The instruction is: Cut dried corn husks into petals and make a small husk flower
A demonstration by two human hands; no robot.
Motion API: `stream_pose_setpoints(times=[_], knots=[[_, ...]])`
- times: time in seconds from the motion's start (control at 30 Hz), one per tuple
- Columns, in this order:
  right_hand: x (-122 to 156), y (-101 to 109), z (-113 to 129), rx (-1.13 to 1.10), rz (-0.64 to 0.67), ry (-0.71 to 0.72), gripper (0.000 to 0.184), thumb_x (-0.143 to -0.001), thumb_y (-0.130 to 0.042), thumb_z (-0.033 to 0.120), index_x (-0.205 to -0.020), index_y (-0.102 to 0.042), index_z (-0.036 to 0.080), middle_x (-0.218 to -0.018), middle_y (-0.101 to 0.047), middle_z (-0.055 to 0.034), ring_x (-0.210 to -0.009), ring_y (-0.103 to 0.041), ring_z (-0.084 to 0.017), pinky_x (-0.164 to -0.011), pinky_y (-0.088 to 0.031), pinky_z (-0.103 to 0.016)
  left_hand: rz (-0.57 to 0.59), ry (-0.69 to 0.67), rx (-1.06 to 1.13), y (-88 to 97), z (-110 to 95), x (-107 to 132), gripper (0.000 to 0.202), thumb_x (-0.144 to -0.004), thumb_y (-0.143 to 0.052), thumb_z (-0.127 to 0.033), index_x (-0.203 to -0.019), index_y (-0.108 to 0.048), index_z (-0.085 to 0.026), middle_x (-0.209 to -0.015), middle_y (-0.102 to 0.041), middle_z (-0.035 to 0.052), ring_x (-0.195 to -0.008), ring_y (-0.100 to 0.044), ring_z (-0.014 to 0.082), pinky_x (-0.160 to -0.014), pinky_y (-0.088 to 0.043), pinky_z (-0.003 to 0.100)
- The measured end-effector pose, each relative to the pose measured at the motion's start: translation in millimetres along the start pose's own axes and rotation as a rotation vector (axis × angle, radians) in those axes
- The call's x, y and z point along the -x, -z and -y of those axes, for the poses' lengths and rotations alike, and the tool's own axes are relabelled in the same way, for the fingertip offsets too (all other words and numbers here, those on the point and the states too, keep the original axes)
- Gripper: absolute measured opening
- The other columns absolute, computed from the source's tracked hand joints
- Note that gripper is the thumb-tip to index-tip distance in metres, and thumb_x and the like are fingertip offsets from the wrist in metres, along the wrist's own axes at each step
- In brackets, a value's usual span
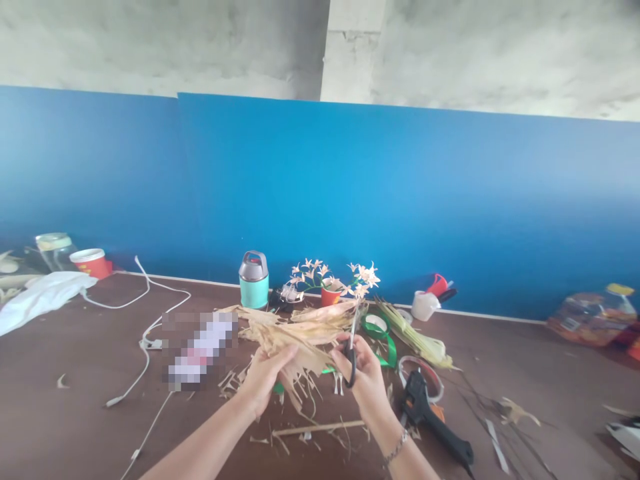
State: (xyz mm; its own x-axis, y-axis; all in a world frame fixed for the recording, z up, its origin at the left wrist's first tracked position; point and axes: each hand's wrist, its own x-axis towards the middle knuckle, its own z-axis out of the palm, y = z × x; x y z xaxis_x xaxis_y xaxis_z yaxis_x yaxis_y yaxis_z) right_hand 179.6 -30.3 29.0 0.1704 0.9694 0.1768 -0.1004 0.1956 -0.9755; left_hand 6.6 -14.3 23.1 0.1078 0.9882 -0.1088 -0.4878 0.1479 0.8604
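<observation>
My left hand [267, 379] is closed on a piece of dried corn husk [300, 353] held over the brown table [90, 373]. My right hand [367, 380] grips black-handled scissors [351, 350], blades pointing up beside the husk. A heap of pale husks [295, 323] lies just behind both hands. Cut husk scraps [300, 433] and a thin stick [320, 427] lie under my wrists.
A black glue gun [433, 423] lies right of my right wrist. Behind are a teal lidded container [253, 280], a small pot of husk flowers [331, 283], green ribbon [383, 333], a white cup [424, 305] and a white cable [145, 333]. A blue wall panel backs the table.
</observation>
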Motion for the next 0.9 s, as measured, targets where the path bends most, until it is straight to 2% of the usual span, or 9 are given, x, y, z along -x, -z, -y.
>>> stream_pose_setpoints(times=[0.07,0.13,0.23,0.43,0.57,0.67,0.77,0.9], knots=[[0.5,0.3,3.4,-0.001,-0.022,-0.006,0.042,-0.061,-0.074,0.045,-0.089,-0.056,0.019,-0.076,-0.059,-0.001,-0.07,-0.055,-0.016,-0.06,-0.046,-0.023,-0.115,-0.013,0.051,1.4,0.4,-3.1,0.025,-0.061,-0.077,-0.021,-0.083,-0.069,-0.011,-0.079,-0.074,0.0093,-0.072,-0.069,0.0217,-0.063,-0.053,0.025],[0.9,1.0,4.5,0.016,0.004,-0.045,0.042,-0.063,-0.072,0.046,-0.09,-0.056,0.019,-0.072,-0.059,-0.0003,-0.068,-0.056,-0.016,-0.059,-0.045,-0.023,-0.217,-0.045,0.116,3.0,0.0,-6.4,0.026,-0.062,-0.076,-0.019,-0.086,-0.068,-0.012,-0.079,-0.074,0.0073,-0.069,-0.069,0.0199,-0.058,-0.054,0.024],[2.0,1.1,0.1,0.051,0.18,-0.162,0.041,-0.064,-0.07,0.049,-0.084,-0.057,0.017,-0.06,-0.057,0.0017,-0.054,-0.053,-0.013,-0.049,-0.042,-0.021,-0.314,-0.111,0.193,4.7,-1.5,-10.0,0.028,-0.065,-0.073,-0.017,-0.092,-0.066,-0.015,-0.083,-0.073,0.0048,-0.068,-0.069,0.0185,-0.055,-0.055,0.025],[6.4,-3.5,-12.0,0.172,0.488,-0.357,0.042,-0.063,-0.069,0.051,-0.078,-0.058,0.014,-0.048,-0.056,0.0032,-0.041,-0.048,-0.009,-0.04,-0.039,-0.02,-0.417,-0.172,0.311,4.3,-4.1,-11.8,0.021,-0.073,-0.066,-0.016,-0.094,-0.066,-0.016,-0.092,-0.072,0.0054,-0.081,-0.068,0.0178,-0.066,-0.056,0.024],[10.0,-5.8,-7.3,0.195,0.562,-0.43,0.045,-0.062,-0.068,0.054,-0.076,-0.057,0.014,-0.048,-0.058,0.0022,-0.039,-0.05,-0.009,-0.039,-0.036,-0.018,-0.342,-0.164,0.323,0.5,-4.1,-8.4,0.025,-0.073,-0.067,-0.019,-0.097,-0.064,-0.015,-0.096,-0.072,0.0066,-0.083,-0.068,0.0195,-0.068,-0.057,0.027],[12.0,-8.5,-4.1,0.157,0.53,-0.408,0.047,-0.063,-0.066,0.057,-0.077,-0.056,0.014,-0.05,-0.058,0.0015,-0.041,-0.051,-0.009,-0.038,-0.034,-0.016,-0.273,-0.105,0.276,-4.2,-1.3,-2.5,0.03,-0.07,-0.07,-0.025,-0.098,-0.063,-0.014,-0.093,-0.072,0.008,-0.078,-0.069,0.0219,-0.062,-0.056,0.029],[12.4,-11.5,-5.9,0.107,0.487,-0.368,0.049,-0.063,-0.066,0.058,-0.081,-0.055,0.014,-0.053,-0.059,0.0016,-0.044,-0.053,-0.009,-0.037,-0.032,-0.016,-0.23,0.019,0.233,-8.3,4.2,4.2,0.036,-0.068,-0.072,-0.031,-0.097,-0.063,-0.012,-0.082,-0.073,0.009,-0.069,-0.069,0.0234,-0.056,-0.055,0.029],[11.6,-14.2,-10.0,0.06,0.418,-0.314,0.05,-0.061,-0.068,0.059,-0.08,-0.054,0.015,-0.053,-0.056,0.0031,-0.046,-0.052,-0.01,-0.037,-0.032,-0.016,-0.174,0.139,0.208,-10.8,10.5,9.6,0.034,-0.067,-0.072,-0.035,-0.091,-0.066,-0.012,-0.072,-0.073,0.009,-0.066,-0.069,0.0245,-0.055,-0.054,0.03]])
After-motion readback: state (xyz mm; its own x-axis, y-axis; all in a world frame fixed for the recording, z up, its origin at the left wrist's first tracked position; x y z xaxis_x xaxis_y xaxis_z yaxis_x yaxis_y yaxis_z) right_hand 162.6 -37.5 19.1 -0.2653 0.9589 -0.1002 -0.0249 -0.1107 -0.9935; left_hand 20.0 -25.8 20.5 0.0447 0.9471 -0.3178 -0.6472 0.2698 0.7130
